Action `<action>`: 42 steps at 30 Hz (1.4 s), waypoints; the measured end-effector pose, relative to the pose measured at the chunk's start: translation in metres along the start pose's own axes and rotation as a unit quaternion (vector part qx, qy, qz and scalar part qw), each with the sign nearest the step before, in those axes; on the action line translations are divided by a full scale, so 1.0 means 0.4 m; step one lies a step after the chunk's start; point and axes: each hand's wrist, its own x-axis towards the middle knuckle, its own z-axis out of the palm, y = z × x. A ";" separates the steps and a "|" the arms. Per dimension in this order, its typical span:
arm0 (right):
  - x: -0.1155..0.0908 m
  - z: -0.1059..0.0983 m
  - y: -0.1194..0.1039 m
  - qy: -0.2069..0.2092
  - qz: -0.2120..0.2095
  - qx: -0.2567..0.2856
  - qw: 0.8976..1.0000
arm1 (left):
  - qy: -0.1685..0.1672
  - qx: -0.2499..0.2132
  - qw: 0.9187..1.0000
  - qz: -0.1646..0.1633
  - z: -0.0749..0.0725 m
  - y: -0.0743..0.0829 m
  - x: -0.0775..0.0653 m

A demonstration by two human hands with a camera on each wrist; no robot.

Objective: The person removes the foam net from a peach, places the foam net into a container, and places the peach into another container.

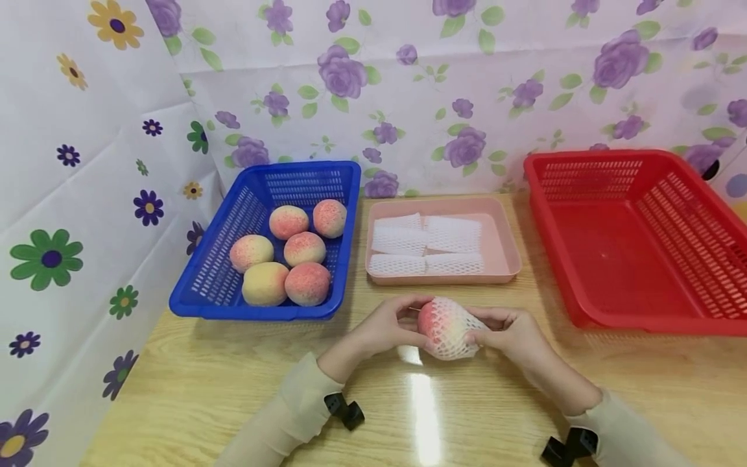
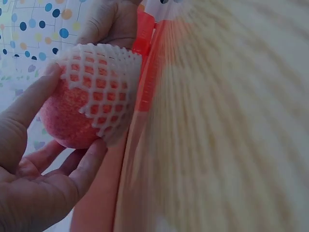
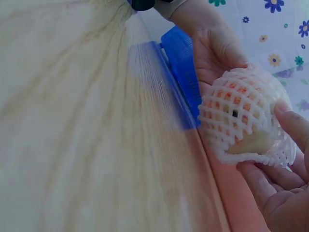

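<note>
A red and yellow peach (image 1: 430,319) sits partly inside a white foam net sleeve (image 1: 456,331), held between both hands over the front of the table. My left hand (image 1: 392,326) grips the peach's bare red end, thumb and fingers on opposite sides. My right hand (image 1: 513,334) pinches the net's gathered far end. In the left wrist view the net (image 2: 104,82) covers the side of the peach (image 2: 70,118) away from the left palm. Through the mesh in the right wrist view, the peach (image 3: 251,143) shows beside the right fingers.
A blue basket (image 1: 257,311) with several peaches (image 1: 308,284) stands at the left. Behind the hands, a pink tray (image 1: 502,259) holds several white foam nets (image 1: 452,233). At the right is a red basket (image 1: 636,259). Flowered cloth (image 1: 408,117) hangs behind the wooden table (image 1: 233,389).
</note>
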 end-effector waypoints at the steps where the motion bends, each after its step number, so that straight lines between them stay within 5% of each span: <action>1: -0.003 0.000 -0.003 0.002 -0.002 0.007 1.000 | 0.002 0.006 1.000 0.005 0.000 0.004 -0.001; 6: -0.015 0.002 -0.021 0.008 -0.041 -0.020 0.999 | 0.016 0.043 0.998 0.034 0.005 0.031 -0.016; 20: -0.036 0.022 -0.043 0.059 -0.108 -0.098 0.988 | 0.040 0.064 0.997 0.033 0.028 0.050 -0.036; 42: -0.037 0.013 -0.059 0.099 -0.113 -0.089 0.985 | 0.045 0.029 0.998 0.012 -0.009 0.082 -0.050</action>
